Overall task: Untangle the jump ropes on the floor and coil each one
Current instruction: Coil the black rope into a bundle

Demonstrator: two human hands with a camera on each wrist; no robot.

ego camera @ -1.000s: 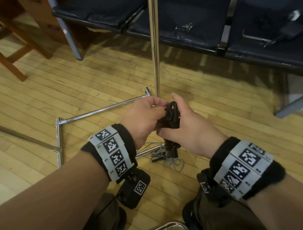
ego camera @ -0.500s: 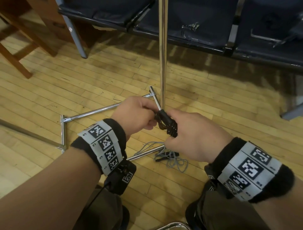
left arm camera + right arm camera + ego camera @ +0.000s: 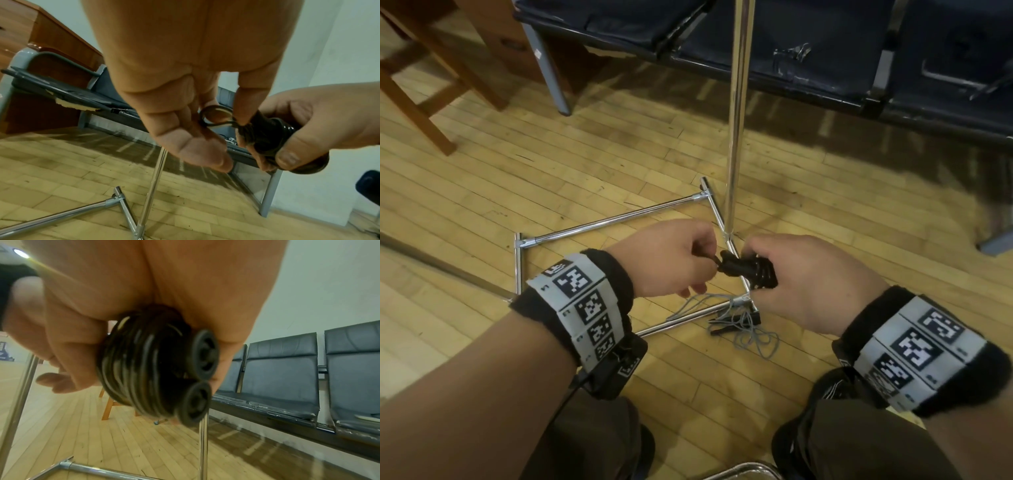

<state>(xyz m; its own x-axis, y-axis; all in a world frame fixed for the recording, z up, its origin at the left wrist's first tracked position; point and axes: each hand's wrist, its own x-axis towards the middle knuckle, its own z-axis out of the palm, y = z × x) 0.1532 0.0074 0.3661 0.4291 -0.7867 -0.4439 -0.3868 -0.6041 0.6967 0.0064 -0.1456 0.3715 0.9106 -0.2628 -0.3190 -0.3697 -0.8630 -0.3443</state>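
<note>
A black jump rope (image 3: 748, 270) is wound into a tight bundle around its two handles, whose round ends show in the right wrist view (image 3: 164, 366). My right hand (image 3: 801, 274) grips this bundle (image 3: 271, 134) from the right. My left hand (image 3: 681, 260) pinches a small loop of the black cord (image 3: 216, 116) at the bundle's left end. A second, grey jump rope (image 3: 743, 325) lies loose and tangled on the wooden floor below my hands, draped over the metal frame.
A chrome frame (image 3: 613, 222) of thin bars lies on the floor, with an upright chrome pole (image 3: 736, 113) rising just behind my hands. A row of dark padded seats (image 3: 808, 51) stands at the back. Wooden chair legs (image 3: 417, 102) are at the far left.
The black bundle has turned from upright to lying sideways between my hands. My left hand has shifted from wrapping around it to pinching the cord's end loop.
</note>
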